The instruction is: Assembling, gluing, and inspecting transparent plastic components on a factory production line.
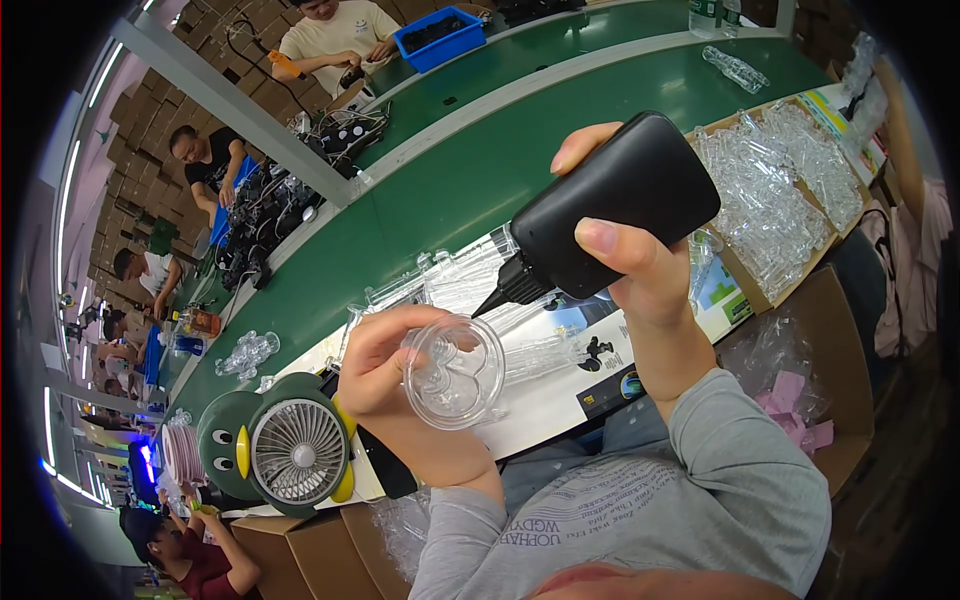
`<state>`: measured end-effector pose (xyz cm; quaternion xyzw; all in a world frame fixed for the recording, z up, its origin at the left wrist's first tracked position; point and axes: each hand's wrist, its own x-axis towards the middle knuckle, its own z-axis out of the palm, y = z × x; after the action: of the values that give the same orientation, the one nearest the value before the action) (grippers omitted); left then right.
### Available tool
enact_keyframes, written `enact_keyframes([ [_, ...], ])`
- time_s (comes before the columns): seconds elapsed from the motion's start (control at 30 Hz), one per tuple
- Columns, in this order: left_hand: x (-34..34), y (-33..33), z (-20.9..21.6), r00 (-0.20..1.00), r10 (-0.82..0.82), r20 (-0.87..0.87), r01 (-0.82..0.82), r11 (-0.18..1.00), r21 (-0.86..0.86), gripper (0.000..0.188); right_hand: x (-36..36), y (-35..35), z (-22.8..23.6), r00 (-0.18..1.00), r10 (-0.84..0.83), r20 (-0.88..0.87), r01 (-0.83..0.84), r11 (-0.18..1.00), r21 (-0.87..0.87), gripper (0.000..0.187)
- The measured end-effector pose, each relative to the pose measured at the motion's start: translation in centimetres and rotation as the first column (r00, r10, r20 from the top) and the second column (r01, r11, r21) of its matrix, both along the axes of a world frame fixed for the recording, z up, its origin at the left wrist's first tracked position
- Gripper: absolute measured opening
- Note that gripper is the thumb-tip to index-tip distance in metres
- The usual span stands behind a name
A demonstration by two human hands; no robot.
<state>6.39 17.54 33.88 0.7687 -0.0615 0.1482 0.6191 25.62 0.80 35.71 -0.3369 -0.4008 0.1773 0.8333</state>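
Observation:
My right hand [640, 250] grips a black squeeze bottle [630, 200], tilted so that its narrow black nozzle points down and to the left. The nozzle's tip meets or nearly meets the rim of a clear round plastic part [455, 375]; whether they touch I cannot tell. Fingers of my left hand [385, 365] are closed around that part from its left side, and curved ribs show inside its ring. Beneath both hands, several clear plastic tubes [470, 285] lie on printed sheets [540, 400].
Clear plastic pieces fill a cardboard box [770, 200] at the right. A green penguin-shaped fan [290, 450] stands left of my left hand. The green worktable [430, 180] stretches behind, with more clear parts [247, 355] on it. Co-workers sit along its far side, near a blue bin [440, 40].

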Motion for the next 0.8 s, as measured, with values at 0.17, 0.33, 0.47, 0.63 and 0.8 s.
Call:
enact_keyframes([
  [0.17,0.0,-0.3,-0.1,1.0,0.016,0.023,-0.016,1.0,0.013,0.041,-0.1,-0.1,0.1,1.0,0.002,-0.003,-0.002,1.0,-0.016,0.043],
  [0.33,0.2,-0.2,0.0,0.999,0.009,0.05,-0.015,0.993,0.117,0.043,-0.1,-0.1,0.1,0.999,-0.001,0.036,0.003,0.999,-0.051,0.043],
  [0.47,0.4,-0.2,0.4,0.999,-0.045,0.012,0.042,0.988,0.148,0.043,-0.2,-0.2,0.4,1.0,0.022,0.021,-0.021,0.999,-0.048,0.043],
  [0.63,0.6,-0.8,1.2,0.999,-0.034,0.009,0.031,0.974,0.226,0.044,-0.3,-0.3,0.5,0.999,0.042,0.02,-0.041,0.998,-0.046,0.043],
  [0.8,0.6,-0.8,1.3,0.999,-0.044,-0.03,0.05,0.962,0.267,0.044,-0.4,-0.4,0.6,0.998,0.053,0.03,-0.051,0.997,-0.055,0.043],
])
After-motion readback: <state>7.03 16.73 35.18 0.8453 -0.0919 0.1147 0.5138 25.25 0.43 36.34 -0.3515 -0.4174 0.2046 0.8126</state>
